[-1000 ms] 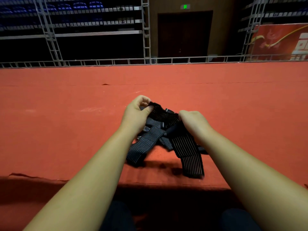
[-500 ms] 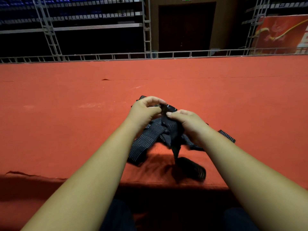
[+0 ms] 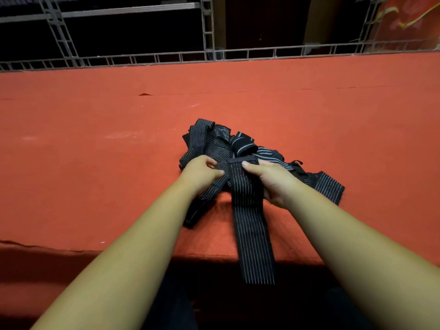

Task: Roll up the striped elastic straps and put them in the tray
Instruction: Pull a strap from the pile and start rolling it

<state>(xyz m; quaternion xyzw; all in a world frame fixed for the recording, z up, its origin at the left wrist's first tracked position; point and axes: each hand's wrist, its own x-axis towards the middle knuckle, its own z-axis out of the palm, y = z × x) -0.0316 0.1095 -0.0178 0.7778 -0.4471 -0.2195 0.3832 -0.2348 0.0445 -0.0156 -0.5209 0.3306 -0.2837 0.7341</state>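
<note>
– Which one are they holding?
– One striped strap (image 3: pixel 250 210), pulled flat on the near side of the pile (image 3: pixel 214 141) on the red table (image 3: pixel 95 163). Its loose end trails nearer still, over the table's edge.
– And the fingers?
– The left hand (image 3: pixel 202 172), near-left of the pile, has its fingers curled and pinches the strap's left edge. The right hand (image 3: pixel 271 181), near-right of the pile, has its thumb pressed on top and the other fingers tucked underneath.

No readable text anywhere — red banner (image 3: pixel 412 27) included
</note>
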